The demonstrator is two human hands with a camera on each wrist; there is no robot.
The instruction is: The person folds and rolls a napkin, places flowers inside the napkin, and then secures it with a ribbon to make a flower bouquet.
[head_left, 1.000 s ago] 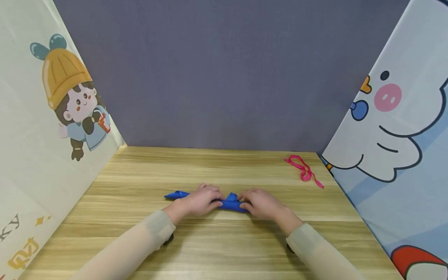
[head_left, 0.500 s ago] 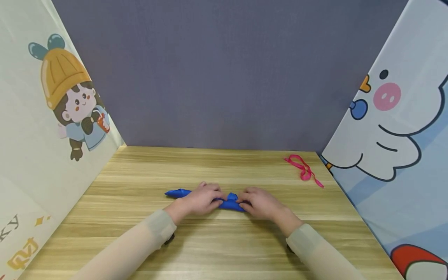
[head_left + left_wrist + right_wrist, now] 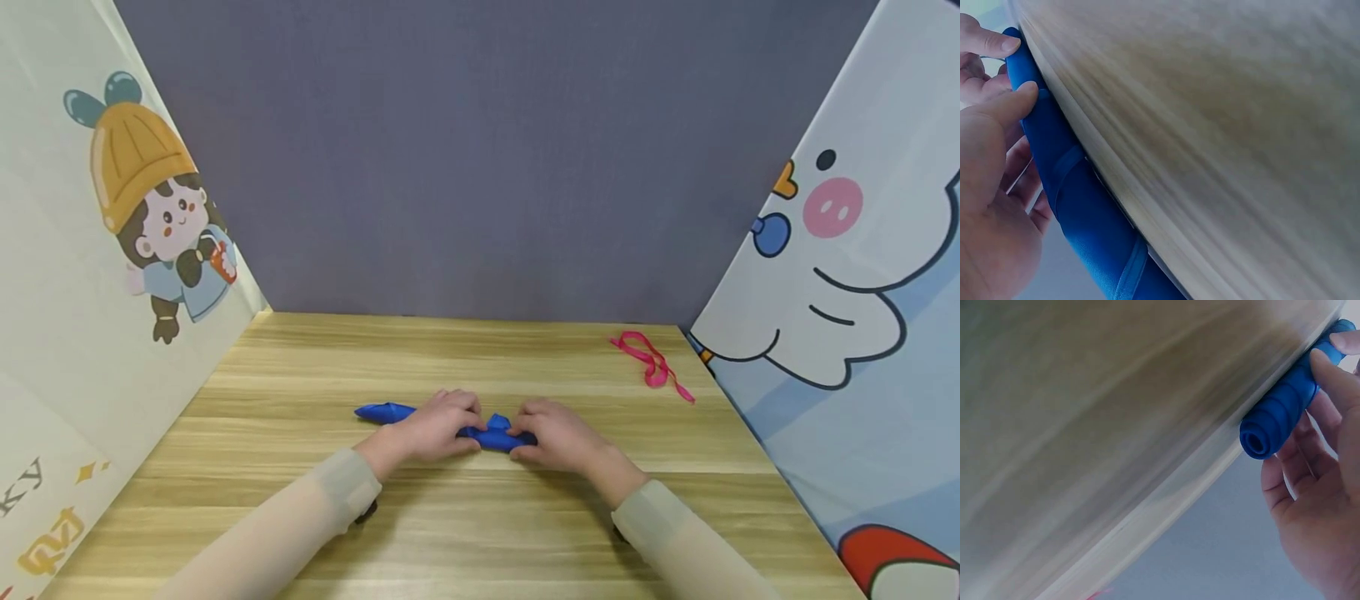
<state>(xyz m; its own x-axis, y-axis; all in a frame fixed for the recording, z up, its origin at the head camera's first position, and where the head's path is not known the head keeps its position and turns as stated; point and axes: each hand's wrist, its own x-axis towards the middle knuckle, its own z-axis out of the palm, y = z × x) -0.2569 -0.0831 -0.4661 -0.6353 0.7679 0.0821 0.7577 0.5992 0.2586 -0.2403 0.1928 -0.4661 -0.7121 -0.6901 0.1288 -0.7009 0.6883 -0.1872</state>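
A rolled-up blue cloth (image 3: 495, 440) lies across the table in front of me, with a small loose flap standing at its far side between the hands. My left hand (image 3: 437, 427) holds it near the middle, fingers over the far side and thumb on the near side. Its pointed left end sticks out past that hand. My right hand (image 3: 561, 437) grips the right part in the same way. In the left wrist view, slanting fold edges run along the blue cloth (image 3: 1088, 200). The right wrist view shows the coiled round end of the cloth (image 3: 1269, 428).
A pink ribbon (image 3: 651, 362) lies loosely looped at the table's back right. The wood-grain table (image 3: 450, 533) ends at a grey back panel (image 3: 480, 158). Printed cartoon panels stand at the left (image 3: 60, 250) and right (image 3: 847, 333) sides.
The thumbs have shifted to the near side of the roll, and more of the blue cloth shows between and under them. The roll's left tip has moved slightly away. The ribbon has not moved.
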